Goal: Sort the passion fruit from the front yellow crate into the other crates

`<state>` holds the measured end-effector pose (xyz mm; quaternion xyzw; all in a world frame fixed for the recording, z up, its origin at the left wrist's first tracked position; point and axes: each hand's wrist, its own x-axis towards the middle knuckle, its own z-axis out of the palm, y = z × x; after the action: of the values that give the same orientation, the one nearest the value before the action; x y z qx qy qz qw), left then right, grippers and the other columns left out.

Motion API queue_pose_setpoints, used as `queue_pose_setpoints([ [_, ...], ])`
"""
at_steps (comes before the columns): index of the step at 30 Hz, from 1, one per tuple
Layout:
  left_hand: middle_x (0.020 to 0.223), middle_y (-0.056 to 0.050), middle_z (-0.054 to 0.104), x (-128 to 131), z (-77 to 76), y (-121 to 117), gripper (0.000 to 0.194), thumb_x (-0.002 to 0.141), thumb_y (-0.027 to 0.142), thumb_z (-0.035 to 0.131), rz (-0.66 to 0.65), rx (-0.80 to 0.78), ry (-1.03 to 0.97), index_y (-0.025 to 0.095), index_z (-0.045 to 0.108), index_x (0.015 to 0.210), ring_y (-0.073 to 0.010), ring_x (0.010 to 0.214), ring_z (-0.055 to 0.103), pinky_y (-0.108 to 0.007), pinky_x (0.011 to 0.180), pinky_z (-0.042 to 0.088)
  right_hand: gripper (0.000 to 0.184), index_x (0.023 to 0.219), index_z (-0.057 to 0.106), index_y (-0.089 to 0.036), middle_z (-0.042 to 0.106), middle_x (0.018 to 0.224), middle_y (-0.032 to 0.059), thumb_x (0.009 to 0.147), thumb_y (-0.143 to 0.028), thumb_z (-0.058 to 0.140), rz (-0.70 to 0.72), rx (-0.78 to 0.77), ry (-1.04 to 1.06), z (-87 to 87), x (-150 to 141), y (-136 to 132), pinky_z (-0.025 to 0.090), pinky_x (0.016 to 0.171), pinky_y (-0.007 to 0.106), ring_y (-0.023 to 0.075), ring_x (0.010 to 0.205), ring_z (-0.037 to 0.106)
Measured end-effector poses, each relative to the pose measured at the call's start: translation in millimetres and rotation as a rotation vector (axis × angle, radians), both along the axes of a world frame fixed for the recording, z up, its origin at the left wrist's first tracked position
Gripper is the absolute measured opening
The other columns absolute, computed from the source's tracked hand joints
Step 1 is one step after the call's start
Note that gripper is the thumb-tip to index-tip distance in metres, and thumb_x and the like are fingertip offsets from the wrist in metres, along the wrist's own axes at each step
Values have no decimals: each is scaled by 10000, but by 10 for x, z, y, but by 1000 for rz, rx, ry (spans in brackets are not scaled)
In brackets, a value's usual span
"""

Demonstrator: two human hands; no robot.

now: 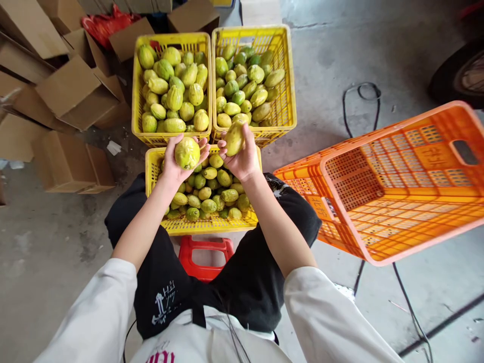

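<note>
My left hand (175, 165) cradles a rounded, ribbed yellow-green fruit (187, 153), its fingers curved up around it. In my right hand (245, 160) is a longer yellow-green fruit (235, 137), held upright between thumb and fingers. Both hands hover above the near yellow crate (204, 231), which sits between my knees and holds many similar smooth green and yellow fruits (208, 205). Just past my fingertips stand two more yellow crates: the far left crate (134, 96) has larger ribbed fruits (174, 97), the far right crate (293, 101) mixed ones. The exact kind of fruit is unclear.
To the right an orange crate (363, 222) lies tilted, its opening facing me. Cardboard boxes (71, 91) and a red plastic bag (108, 25) pile up at the far left. A red stool (204, 272) shows between my legs. Black cables (408, 297) and a wheel (461, 75) are at right.
</note>
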<state>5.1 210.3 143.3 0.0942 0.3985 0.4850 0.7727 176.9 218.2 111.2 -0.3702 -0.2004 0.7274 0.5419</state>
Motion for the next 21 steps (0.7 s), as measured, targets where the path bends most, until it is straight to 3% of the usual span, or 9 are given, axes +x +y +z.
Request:
queue_pose_setpoints([
  [4,864,-53,719,-88,-33,12,328,916,521,528,18,3,16,219,654,940,-171,799,725,-239,681,613,403,1078,594,-320,687,1022,8,862,-659,570,-12,12,-7,17,35,13,620,712,324,216,1003,676],
  [8,855,-47,722,-165,-86,29,323,906,516,523,25,30,5,243,668,1001,-179,773,717,-259,666,607,399,1002,613,-296,710,1007,15,883,-672,553,-19,-28,-8,15,65,9,640,775,350,224,1047,681],
  [11,843,-47,717,-169,-88,31,318,914,515,518,21,20,16,244,668,985,-179,757,714,-259,648,602,387,933,622,-271,704,889,17,895,-651,557,21,-57,25,23,80,2,642,737,326,204,936,699],
  [16,774,-47,692,-125,-20,36,368,969,487,405,-57,-44,33,228,657,899,-182,705,704,-260,571,585,242,947,645,-236,685,825,-15,883,-464,590,134,-36,134,85,48,-20,511,470,188,97,570,585],
  [21,752,-58,675,-86,-3,55,352,947,478,436,-88,-76,6,206,650,882,-195,692,701,-282,584,593,191,1010,656,-261,674,844,-51,836,-322,606,126,15,153,93,14,-33,436,403,177,84,512,538],
])
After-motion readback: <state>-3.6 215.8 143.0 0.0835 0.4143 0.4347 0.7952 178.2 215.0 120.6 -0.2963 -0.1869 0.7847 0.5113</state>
